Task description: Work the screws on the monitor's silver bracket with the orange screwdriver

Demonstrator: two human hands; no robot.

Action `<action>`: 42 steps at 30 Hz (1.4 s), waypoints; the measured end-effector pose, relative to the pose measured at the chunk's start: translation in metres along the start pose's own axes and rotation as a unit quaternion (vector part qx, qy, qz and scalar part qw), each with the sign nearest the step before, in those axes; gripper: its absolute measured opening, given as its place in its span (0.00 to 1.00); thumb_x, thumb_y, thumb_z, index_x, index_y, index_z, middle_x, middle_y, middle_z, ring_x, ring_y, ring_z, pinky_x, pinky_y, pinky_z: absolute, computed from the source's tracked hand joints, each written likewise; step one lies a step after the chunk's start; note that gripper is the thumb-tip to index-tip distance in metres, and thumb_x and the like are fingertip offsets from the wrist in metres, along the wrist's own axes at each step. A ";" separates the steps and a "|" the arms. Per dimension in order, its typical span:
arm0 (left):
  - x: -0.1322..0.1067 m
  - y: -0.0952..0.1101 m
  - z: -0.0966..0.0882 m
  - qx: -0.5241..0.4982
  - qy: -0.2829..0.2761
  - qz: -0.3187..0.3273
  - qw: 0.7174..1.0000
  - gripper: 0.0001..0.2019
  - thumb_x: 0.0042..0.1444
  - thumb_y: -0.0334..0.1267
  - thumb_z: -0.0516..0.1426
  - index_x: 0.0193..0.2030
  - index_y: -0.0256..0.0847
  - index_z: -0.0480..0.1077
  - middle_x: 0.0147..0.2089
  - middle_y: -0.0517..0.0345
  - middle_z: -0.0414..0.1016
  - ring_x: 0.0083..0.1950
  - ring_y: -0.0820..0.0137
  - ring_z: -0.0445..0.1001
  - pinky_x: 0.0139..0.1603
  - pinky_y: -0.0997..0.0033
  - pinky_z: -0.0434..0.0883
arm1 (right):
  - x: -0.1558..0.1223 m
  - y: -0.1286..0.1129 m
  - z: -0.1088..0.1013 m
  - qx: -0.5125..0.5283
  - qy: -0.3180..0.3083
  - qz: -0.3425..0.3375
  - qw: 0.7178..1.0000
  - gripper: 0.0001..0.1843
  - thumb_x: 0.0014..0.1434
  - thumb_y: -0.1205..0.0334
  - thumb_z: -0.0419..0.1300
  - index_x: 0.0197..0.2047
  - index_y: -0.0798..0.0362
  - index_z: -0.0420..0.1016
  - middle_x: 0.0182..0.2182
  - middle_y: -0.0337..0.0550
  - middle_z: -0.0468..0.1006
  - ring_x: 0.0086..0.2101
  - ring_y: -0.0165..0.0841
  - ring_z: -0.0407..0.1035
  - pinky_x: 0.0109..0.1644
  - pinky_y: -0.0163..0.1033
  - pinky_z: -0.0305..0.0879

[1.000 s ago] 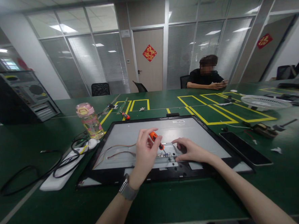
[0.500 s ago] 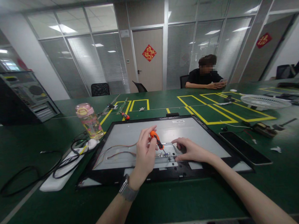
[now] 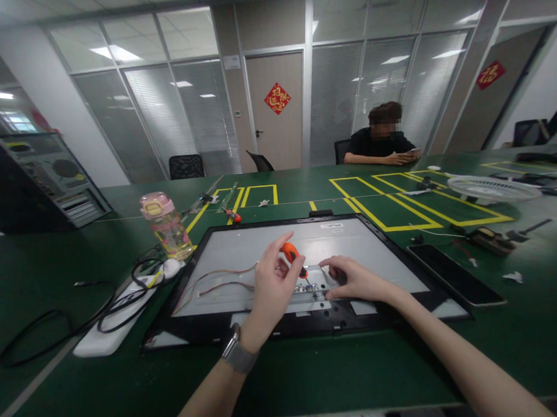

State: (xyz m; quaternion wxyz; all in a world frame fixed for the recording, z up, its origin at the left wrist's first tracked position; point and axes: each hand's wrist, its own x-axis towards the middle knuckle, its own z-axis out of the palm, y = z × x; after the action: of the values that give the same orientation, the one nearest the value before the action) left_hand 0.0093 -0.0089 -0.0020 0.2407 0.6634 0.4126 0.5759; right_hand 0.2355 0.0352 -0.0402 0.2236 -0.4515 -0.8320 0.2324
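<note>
A display panel [image 3: 252, 248] with a grey metal back and black frame lies flat in front of me. My left hand [image 3: 275, 275], wearing a watch, grips an orange and black screwdriver [image 3: 290, 252]. Its shaft points down at a small circuit board [image 3: 306, 288] on a metal bracket [image 3: 316, 273] near the panel's front edge. My right hand [image 3: 351, 278] pinches the bracket's right end between thumb and fingers; the fingertips are partly hidden. Thin coloured wires [image 3: 222, 287] run left from beneath my left hand.
Left of the panel are a white power strip [image 3: 100, 342], black cables [image 3: 37, 360] and a pink-lidded bottle [image 3: 166, 231]. A smartphone [image 3: 452, 276] and a multimeter-like device [image 3: 491, 243] lie to the right. Another screwdriver [image 3: 234, 216] lies behind. A person [image 3: 382, 142] sits across the table.
My left fingers have shifted on the screwdriver handle; the thumb has moved right across it and the handle looks turned. My right hand stays in place.
</note>
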 end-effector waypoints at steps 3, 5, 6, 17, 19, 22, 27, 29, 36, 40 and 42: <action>0.001 0.000 -0.001 0.024 0.013 0.012 1.000 0.16 0.58 0.39 0.59 0.53 0.43 0.70 0.37 0.59 0.69 0.29 0.77 0.66 0.25 0.80 0.65 | 0.000 -0.001 0.000 0.004 -0.002 -0.002 1.000 0.33 0.44 0.54 0.73 0.52 0.54 0.73 0.33 0.41 0.72 0.35 0.37 0.66 0.40 0.40 0.63; 0.000 -0.001 -0.001 -0.001 0.002 0.009 1.000 0.15 0.61 0.36 0.54 0.55 0.43 0.68 0.41 0.57 0.69 0.31 0.76 0.68 0.25 0.80 0.66 | 0.000 -0.001 -0.001 0.002 -0.001 0.000 1.000 0.32 0.44 0.54 0.73 0.52 0.54 0.73 0.33 0.41 0.72 0.35 0.37 0.66 0.40 0.40 0.63; 0.000 -0.001 -0.001 -0.017 -0.006 0.006 1.000 0.16 0.62 0.34 0.52 0.56 0.44 0.67 0.44 0.55 0.69 0.31 0.76 0.69 0.25 0.80 0.66 | 0.000 -0.001 -0.001 0.000 0.000 0.001 1.000 0.32 0.44 0.54 0.73 0.52 0.54 0.73 0.33 0.41 0.72 0.35 0.37 0.66 0.40 0.40 0.63; 0.000 -0.001 0.000 -0.012 0.009 0.009 1.000 0.15 0.62 0.38 0.53 0.55 0.43 0.68 0.45 0.55 0.68 0.29 0.77 0.67 0.24 0.81 0.66 | -0.001 0.000 -0.001 -0.007 -0.003 -0.002 1.000 0.32 0.45 0.53 0.73 0.53 0.53 0.73 0.33 0.41 0.72 0.36 0.38 0.66 0.40 0.40 0.63; 0.000 -0.001 0.000 -0.039 -0.006 -0.004 0.999 0.17 0.64 0.37 0.50 0.59 0.43 0.65 0.47 0.54 0.69 0.29 0.77 0.68 0.23 0.80 0.66 | 0.000 0.000 -0.001 -0.005 -0.003 -0.004 1.000 0.32 0.45 0.53 0.73 0.53 0.53 0.73 0.33 0.41 0.72 0.35 0.37 0.66 0.40 0.40 0.62; 0.000 -0.002 0.001 -0.013 0.012 0.003 1.000 0.17 0.63 0.39 0.54 0.58 0.43 0.66 0.42 0.57 0.70 0.29 0.77 0.68 0.26 0.79 0.67 | 0.000 -0.001 -0.001 -0.004 -0.003 -0.003 1.000 0.32 0.45 0.54 0.72 0.52 0.54 0.73 0.33 0.41 0.72 0.35 0.37 0.66 0.40 0.40 0.62; -0.001 0.000 0.000 0.026 0.023 0.042 0.999 0.14 0.61 0.37 0.56 0.53 0.44 0.70 0.41 0.58 0.65 0.33 0.75 0.67 0.28 0.80 0.67 | 0.000 -0.002 -0.001 -0.006 0.000 -0.005 1.000 0.32 0.45 0.54 0.73 0.52 0.54 0.73 0.33 0.41 0.72 0.35 0.37 0.66 0.39 0.39 0.62; -0.001 0.000 -0.001 0.005 0.005 0.035 0.999 0.17 0.62 0.34 0.52 0.57 0.45 0.67 0.44 0.56 0.65 0.34 0.75 0.68 0.26 0.80 0.67 | 0.000 -0.002 -0.001 -0.005 -0.001 -0.006 1.000 0.32 0.44 0.54 0.73 0.52 0.54 0.73 0.32 0.40 0.72 0.35 0.37 0.66 0.39 0.39 0.62; 0.001 0.000 0.001 0.027 0.027 0.030 0.999 0.12 0.58 0.38 0.59 0.49 0.42 0.69 0.39 0.59 0.64 0.31 0.77 0.67 0.25 0.82 0.65 | 0.000 0.000 0.000 0.003 -0.004 -0.003 1.000 0.32 0.45 0.55 0.73 0.52 0.54 0.73 0.33 0.40 0.72 0.35 0.37 0.66 0.39 0.39 0.63; 0.000 0.000 0.000 0.012 0.031 0.012 0.999 0.09 0.60 0.38 0.56 0.46 0.41 0.68 0.42 0.57 0.66 0.32 0.76 0.68 0.26 0.81 0.66 | 0.000 0.001 0.000 -0.002 -0.001 -0.004 1.000 0.32 0.44 0.55 0.73 0.52 0.53 0.73 0.33 0.41 0.72 0.35 0.37 0.66 0.40 0.40 0.63; -0.001 0.000 0.000 -0.028 -0.001 -0.001 1.000 0.11 0.64 0.37 0.50 0.51 0.42 0.67 0.45 0.56 0.69 0.30 0.77 0.68 0.25 0.80 0.66 | 0.000 0.002 0.001 0.000 -0.001 -0.002 1.000 0.32 0.45 0.55 0.72 0.53 0.54 0.73 0.33 0.41 0.72 0.35 0.38 0.66 0.40 0.40 0.63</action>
State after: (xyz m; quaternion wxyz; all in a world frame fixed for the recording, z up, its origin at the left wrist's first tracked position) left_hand 0.0089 -0.0099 -0.0025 0.2602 0.6563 0.3966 0.5867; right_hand 0.2362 0.0363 -0.0417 0.2230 -0.4491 -0.8334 0.2324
